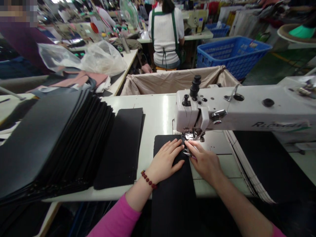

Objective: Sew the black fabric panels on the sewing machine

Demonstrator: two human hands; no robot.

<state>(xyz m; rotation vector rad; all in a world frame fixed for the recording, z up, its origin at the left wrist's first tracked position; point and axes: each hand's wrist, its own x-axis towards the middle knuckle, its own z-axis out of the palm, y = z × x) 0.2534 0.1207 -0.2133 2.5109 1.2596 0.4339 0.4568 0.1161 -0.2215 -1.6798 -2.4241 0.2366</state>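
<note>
A long black fabric panel (pixel 172 197) lies under the needle area of a white sewing machine (pixel 237 105) and hangs down over the table's front edge. Flat on this panel rests my left hand (pixel 168 158), fingers stretched toward the presser foot (pixel 189 135) and thumb apart. Close to the foot, at the panel's right edge, my right hand (pixel 203 161) is closed around small thread snips (pixel 190 154). Their pointed blades stick out to the left, toward my left hand. The fingers of my right hand cover most of the snips' handles.
Tall stacks of black panels (pixel 61 138) and a lower pile (pixel 120 144) stand on the left. More black panels (pixel 269 164) lie to the right beneath the machine arm. Behind the table are a cloth-lined bin (pixel 172 77), a blue basket (pixel 234 52) and a seated person (pixel 165 36).
</note>
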